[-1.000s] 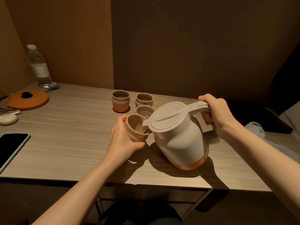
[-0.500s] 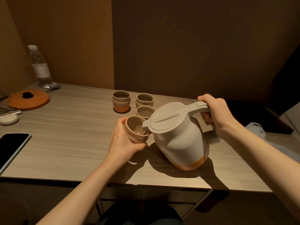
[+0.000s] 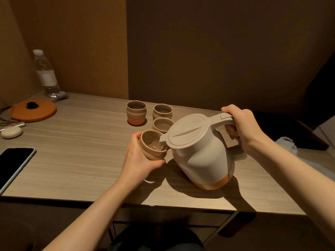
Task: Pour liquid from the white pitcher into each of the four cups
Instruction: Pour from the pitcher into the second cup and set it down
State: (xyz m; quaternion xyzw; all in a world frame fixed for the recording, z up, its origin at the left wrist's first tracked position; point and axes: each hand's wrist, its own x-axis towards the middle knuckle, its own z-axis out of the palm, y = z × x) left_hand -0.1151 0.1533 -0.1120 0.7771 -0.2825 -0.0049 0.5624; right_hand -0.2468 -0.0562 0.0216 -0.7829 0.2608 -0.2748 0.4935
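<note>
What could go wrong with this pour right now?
The tilted beige ceramic cup, held off the table in the left hand, might spill as it fills. The white plastic pitcher, tipped by the right hand, could overshoot the small rim. The black phone nearby could get splashed.

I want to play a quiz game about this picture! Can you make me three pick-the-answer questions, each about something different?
1. Where is the phone?
A. at the table's left edge
B. under the pitcher
C. inside a cup

2. How many cups are there?
A. two
B. four
C. six

3. How is the white pitcher standing?
A. flat and upright
B. tipped toward the held cup
C. upside down

Answers: 1 A, it lies by the left edge of the table. 2 B, three stand on the table and the left hand grips one. 3 B, the right hand tilts it, spout over the cup.
</note>
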